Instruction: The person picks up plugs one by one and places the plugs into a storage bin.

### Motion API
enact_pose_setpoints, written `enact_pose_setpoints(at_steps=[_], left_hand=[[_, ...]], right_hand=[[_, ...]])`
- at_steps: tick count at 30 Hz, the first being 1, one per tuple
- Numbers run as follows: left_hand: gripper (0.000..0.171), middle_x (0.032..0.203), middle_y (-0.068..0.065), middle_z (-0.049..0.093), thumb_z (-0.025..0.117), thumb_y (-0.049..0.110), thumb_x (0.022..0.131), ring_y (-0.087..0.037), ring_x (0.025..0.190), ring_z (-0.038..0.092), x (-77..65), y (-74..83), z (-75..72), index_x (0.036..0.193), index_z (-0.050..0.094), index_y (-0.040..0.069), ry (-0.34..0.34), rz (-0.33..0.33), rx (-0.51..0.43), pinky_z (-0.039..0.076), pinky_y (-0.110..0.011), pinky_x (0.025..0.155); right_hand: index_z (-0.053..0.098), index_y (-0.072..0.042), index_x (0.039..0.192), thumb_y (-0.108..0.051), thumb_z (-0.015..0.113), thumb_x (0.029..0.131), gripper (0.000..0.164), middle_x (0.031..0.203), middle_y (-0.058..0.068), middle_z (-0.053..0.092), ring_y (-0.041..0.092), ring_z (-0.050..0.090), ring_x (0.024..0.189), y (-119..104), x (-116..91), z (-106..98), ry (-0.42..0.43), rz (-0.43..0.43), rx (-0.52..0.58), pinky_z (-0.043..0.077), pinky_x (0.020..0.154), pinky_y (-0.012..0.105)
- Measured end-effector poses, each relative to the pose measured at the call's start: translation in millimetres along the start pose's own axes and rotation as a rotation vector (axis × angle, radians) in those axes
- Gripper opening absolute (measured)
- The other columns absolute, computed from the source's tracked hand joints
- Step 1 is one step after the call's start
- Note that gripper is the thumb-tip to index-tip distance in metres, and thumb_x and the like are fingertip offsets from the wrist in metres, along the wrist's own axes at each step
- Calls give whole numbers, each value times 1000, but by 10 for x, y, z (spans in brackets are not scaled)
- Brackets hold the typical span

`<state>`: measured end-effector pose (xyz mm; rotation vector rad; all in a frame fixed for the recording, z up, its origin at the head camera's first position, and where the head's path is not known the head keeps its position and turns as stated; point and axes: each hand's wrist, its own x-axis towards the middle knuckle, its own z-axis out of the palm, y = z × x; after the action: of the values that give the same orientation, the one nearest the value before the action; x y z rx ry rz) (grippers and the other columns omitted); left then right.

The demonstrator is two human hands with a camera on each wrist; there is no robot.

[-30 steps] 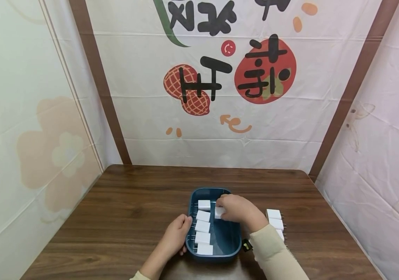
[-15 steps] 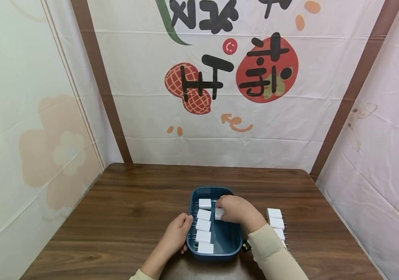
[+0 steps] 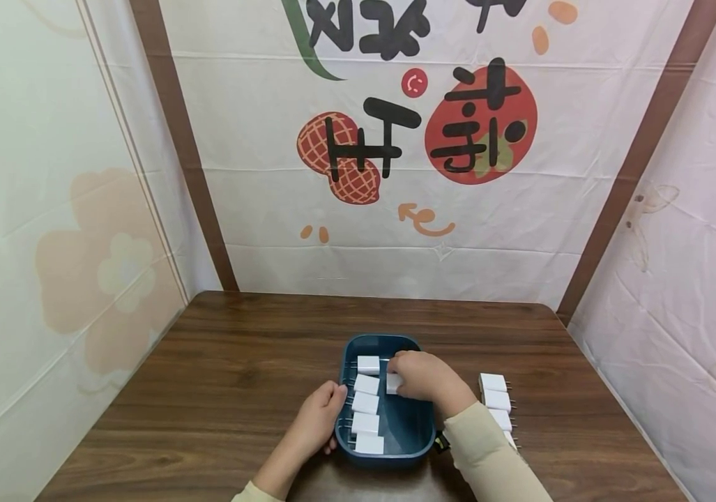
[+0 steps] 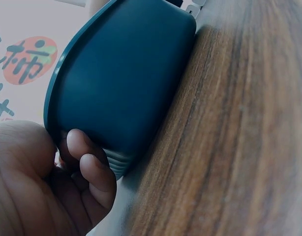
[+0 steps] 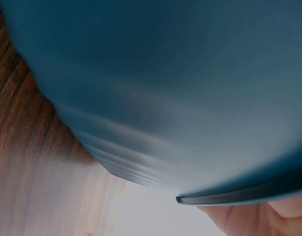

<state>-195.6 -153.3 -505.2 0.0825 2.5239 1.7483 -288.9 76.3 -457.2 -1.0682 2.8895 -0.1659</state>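
Note:
A dark blue plastic bin (image 3: 404,427) stands on the table, with a column of several white plug-in chargers (image 3: 365,404) along its left side, prongs toward the left wall. My left hand (image 3: 312,422) grips the bin's left rim; in the left wrist view its fingers (image 4: 99,182) curl against the outer wall (image 4: 121,73). Inside the bin's far right part, my right hand (image 3: 427,376) pinches another white charger (image 3: 392,383), partly hidden by the fingers. The right wrist view is mostly filled by the bin's wall (image 5: 166,73), with part of that hand (image 5: 249,219) beyond the rim.
Right of the bin, a row of several white chargers (image 3: 497,400) lies on the wooden table (image 3: 238,362), prongs to the right, its near end behind the right sleeve (image 3: 489,446). A small dark and yellow-green item (image 3: 441,441) sits beside the bin. Printed cloth (image 3: 257,265) encloses the table.
The charger under my right hand has shifted slightly nearer within the bin. My right sleeve has moved a little left, uncovering more of the row on the table. The left hand keeps its place.

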Motion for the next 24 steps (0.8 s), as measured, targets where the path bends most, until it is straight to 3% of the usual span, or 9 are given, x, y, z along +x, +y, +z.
enact_pose_setpoints(at_steps=[24], left_hand=[[38, 55, -4, 52, 41, 34, 112, -13, 35, 51, -2, 13, 10, 101, 55, 0, 2, -4, 3, 49, -35, 33]], right_hand=[[77, -16, 110, -16, 81, 87, 23, 110, 1, 72, 11, 60, 84, -5, 15, 53, -4, 5, -44, 62, 83, 34]])
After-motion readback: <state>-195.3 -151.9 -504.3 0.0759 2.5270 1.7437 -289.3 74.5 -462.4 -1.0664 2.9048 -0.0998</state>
